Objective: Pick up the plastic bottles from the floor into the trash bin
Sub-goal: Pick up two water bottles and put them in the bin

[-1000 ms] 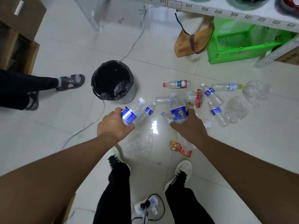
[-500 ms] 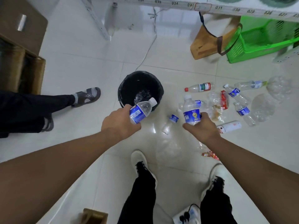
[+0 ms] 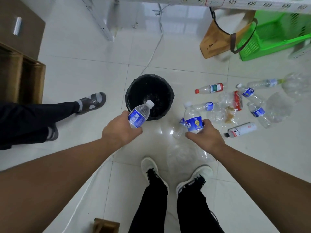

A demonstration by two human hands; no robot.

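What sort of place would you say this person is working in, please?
Probably a storeroom or a shop's back area, though that is a guess: a white shelf rail with numbered position labels runs overhead, a green plastic basket sits beneath it, and cardboard boxes stand on the tiled floor.

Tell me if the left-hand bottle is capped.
Capped: a white cap sits on the bottle in the left hand.

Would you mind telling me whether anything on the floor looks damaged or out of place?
Yes: several clear bottles right of the trash bin lie crushed, and a red wrapper and white spray can are mixed among them.
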